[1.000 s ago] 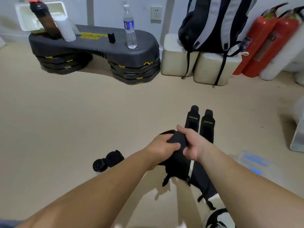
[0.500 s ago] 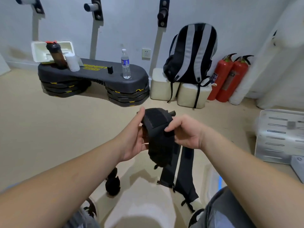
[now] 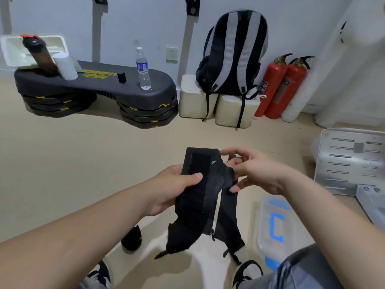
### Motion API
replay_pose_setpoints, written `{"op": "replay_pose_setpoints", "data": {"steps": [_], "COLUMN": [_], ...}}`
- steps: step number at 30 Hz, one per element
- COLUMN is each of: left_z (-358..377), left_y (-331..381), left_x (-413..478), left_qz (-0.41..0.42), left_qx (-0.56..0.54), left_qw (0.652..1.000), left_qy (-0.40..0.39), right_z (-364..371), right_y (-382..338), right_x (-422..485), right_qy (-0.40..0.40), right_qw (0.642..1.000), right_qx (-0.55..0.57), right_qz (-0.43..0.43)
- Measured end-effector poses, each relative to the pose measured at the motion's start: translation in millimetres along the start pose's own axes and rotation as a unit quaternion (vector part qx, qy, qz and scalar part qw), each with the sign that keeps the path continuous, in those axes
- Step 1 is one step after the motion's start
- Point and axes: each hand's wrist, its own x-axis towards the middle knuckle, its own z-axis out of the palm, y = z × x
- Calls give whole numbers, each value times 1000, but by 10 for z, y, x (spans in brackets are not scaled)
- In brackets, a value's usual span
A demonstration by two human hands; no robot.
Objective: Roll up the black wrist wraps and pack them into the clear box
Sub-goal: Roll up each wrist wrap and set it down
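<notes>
A black wrist wrap [image 3: 198,197] hangs unrolled in the air in front of me, its Velcro end on top. My left hand [image 3: 173,188] grips its left edge with the thumb across the front. My right hand [image 3: 254,172] pinches the wrap's upper right side, fingers partly spread. Another flat black wrap [image 3: 228,217] lies on the floor behind it. A rolled black wrap [image 3: 132,239] sits on the floor under my left forearm. The clear box [image 3: 275,224] with blue clips lies on the floor at the lower right.
A black step platform [image 3: 100,84] with a water bottle [image 3: 143,69] stands at the back left. A striped backpack [image 3: 235,55] rests on white blocks, beside two red fire extinguishers [image 3: 279,86]. A white slotted panel [image 3: 350,161] lies at the right. My shoes [image 3: 245,272] show below.
I lifted the wrap off the floor and it now hangs unfolded between both hands. The view has tilted up, so the rolled wraps have slid under my left arm.
</notes>
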Motion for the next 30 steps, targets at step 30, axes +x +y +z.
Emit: {"op": "replay_pose_setpoints", "data": {"steps": [30], "left_z": [280], "left_y": [31], "left_x": [248], "left_qz": [-23], "left_qx": [-67], "left_qw": [997], "left_qy": [-21], "right_z": [-197], "right_y": [184], "right_x": [24], "right_qy": [-112], "right_qw": [973], "right_qx": [-143], "right_qz": [-141]}}
